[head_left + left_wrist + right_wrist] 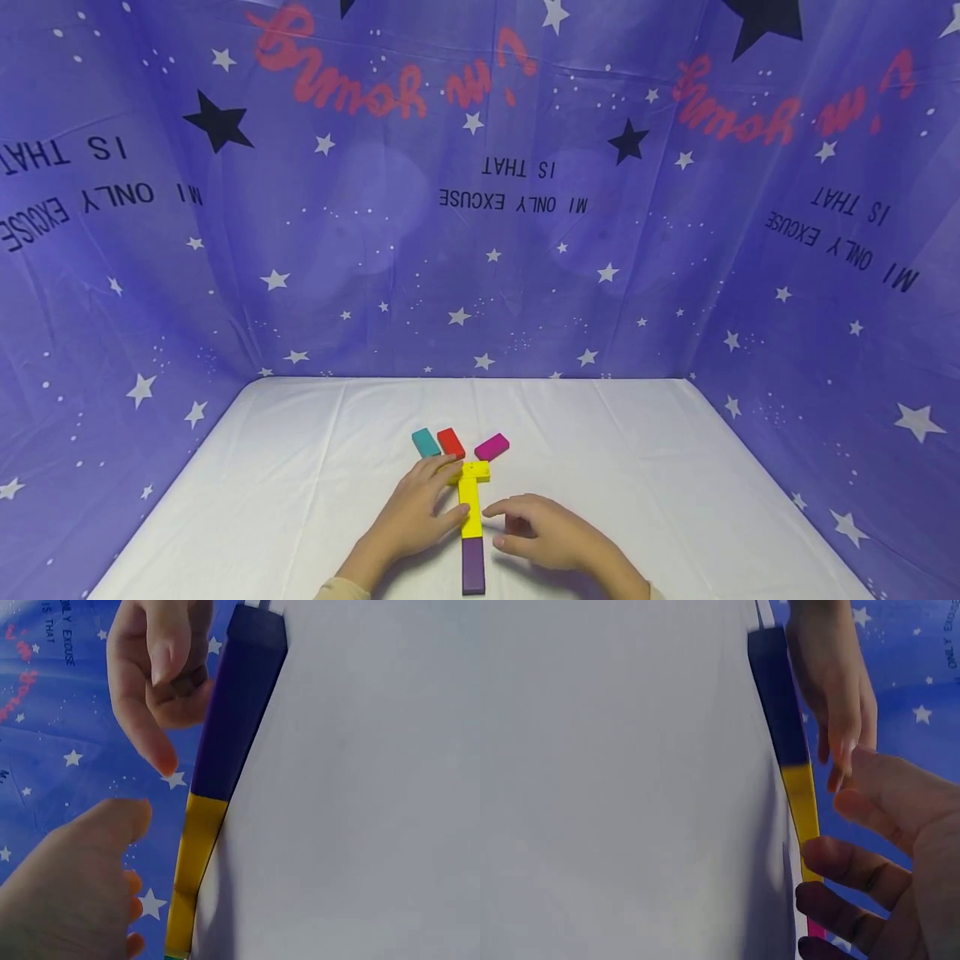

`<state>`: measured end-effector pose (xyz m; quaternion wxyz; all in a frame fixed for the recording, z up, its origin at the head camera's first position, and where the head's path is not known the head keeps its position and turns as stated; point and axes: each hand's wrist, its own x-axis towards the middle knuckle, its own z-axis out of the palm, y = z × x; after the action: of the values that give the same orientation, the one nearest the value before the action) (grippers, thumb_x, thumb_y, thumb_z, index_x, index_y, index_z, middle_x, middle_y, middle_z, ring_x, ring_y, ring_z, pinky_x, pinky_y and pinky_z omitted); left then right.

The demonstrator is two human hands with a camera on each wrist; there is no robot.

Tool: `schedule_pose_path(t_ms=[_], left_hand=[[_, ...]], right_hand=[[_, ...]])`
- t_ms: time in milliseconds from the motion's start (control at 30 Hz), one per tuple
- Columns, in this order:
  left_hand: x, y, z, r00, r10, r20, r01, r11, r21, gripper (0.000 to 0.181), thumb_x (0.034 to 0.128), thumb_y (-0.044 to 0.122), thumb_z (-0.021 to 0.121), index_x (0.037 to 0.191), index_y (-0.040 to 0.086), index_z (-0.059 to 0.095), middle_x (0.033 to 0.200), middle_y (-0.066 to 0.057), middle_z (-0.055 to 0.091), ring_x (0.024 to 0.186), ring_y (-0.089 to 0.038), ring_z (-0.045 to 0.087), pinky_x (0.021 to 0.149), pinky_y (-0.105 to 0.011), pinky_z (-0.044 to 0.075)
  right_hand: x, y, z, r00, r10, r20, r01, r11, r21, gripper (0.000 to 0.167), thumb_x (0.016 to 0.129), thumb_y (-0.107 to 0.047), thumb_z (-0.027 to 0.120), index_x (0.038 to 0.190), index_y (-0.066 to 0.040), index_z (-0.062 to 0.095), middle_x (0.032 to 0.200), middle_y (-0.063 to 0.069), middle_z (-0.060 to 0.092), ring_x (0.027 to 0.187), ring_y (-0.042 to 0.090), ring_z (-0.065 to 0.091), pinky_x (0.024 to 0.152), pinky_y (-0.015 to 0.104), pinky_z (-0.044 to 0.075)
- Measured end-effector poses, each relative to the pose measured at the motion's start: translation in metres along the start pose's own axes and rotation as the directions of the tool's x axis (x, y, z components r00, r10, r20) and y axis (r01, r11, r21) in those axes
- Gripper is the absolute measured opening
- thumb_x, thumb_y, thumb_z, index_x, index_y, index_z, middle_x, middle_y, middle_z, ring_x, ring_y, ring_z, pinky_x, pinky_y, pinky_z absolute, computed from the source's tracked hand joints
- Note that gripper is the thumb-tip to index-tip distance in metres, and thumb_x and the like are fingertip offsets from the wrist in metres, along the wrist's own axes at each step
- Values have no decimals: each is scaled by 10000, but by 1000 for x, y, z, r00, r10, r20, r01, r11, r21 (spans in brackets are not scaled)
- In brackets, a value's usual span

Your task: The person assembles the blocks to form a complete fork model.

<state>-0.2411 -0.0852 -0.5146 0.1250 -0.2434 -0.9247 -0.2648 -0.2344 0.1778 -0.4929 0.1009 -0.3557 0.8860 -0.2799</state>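
A long yellow block (469, 515) lies end to end with a purple block (473, 567) on the near side, and a shorter yellow piece (477, 472) lies crosswise at its far end. My left hand (411, 515) is at their left, fingertips at the crosswise piece's left part, which they partly cover, thumb tip at the long yellow block's edge. To the right, my right hand (546, 533) has loosely bent fingers, with nothing held. Both wrist views show the purple block (240, 705) (780, 705) and yellow beyond it, between my left hand (75, 877) and right hand (900, 855).
Beyond the yellow pieces lie a teal block (425, 442), a red block (451, 442) and a magenta block (492, 447) on the white cloth (630, 467). A purple star-printed curtain (420, 275) stands at the back and both sides.
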Motion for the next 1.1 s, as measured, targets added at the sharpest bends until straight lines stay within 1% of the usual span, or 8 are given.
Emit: schedule_pose_path(t_ms=[133,267,467,600,767,900,1000,1100], left_hand=[[-5,5,0,1000,-12,22,12,1000,21,713,863,553,652,1446,168,508,1516,-32,464,1409,-262,410,1127,-563,385],[-12,10,1,999,-15,47,13,999,35,773,849,633,627,1451,166,499,1527,-25,445,1415,-264,403,1121,-568,390],[-18,16,2,997,-14,76,10,999,47,812,849,694,584,1460,167,488,1531,-17,436,1418,-271,403,1135,-557,378],[-18,21,4,994,-23,110,18,999,49,800,856,676,581,1469,172,479,1541,-6,428,1425,-267,395,1148,-554,363],[-18,25,7,995,-17,97,10,998,69,781,861,645,591,1465,162,485,1537,-12,442,1423,-268,403,1151,-534,369],[-19,26,10,994,-26,105,17,996,91,797,871,657,568,1473,143,476,1544,-23,438,1433,-268,395,1167,-514,356],[-19,26,11,992,-40,120,28,995,98,796,885,659,546,1480,137,468,1552,-23,433,1441,-267,389,1178,-512,340],[-19,26,11,991,-49,122,36,994,100,791,891,661,535,1484,142,463,1556,-16,431,1445,-258,387,1185,-510,331]], right_hand=[[1,8,-7,999,9,-38,-9,1000,15,428,962,-491,588,1311,-246,619,882,-183,587,783,-25,517,732,188,478],[5,16,-13,994,44,-96,-44,999,3,423,960,-484,596,1289,-221,635,865,-167,582,770,-8,520,718,201,473],[16,27,-20,972,97,-214,-105,994,-27,385,961,-423,621,1261,-183,648,812,-140,580,699,10,517,653,205,459],[27,34,-25,945,145,-295,-169,984,-57,380,957,-433,622,1249,-192,646,800,-142,574,677,16,509,633,209,443],[42,39,-30,890,206,-406,-259,963,-78,377,939,-464,631,1223,-216,647,823,-130,568,684,51,495,628,232,426],[52,41,-31,852,257,-456,-313,948,-51,404,928,-450,646,1244,-199,636,856,-92,578,730,84,504,656,269,432],[59,43,-30,836,282,-471,-341,939,-44,433,923,-441,650,1266,-178,623,876,-66,582,758,100,512,677,290,441],[66,46,-28,833,303,-463,-359,933,-34,473,920,-452,649,1290,-160,606,896,-41,593,774,110,520,691,308,453]])
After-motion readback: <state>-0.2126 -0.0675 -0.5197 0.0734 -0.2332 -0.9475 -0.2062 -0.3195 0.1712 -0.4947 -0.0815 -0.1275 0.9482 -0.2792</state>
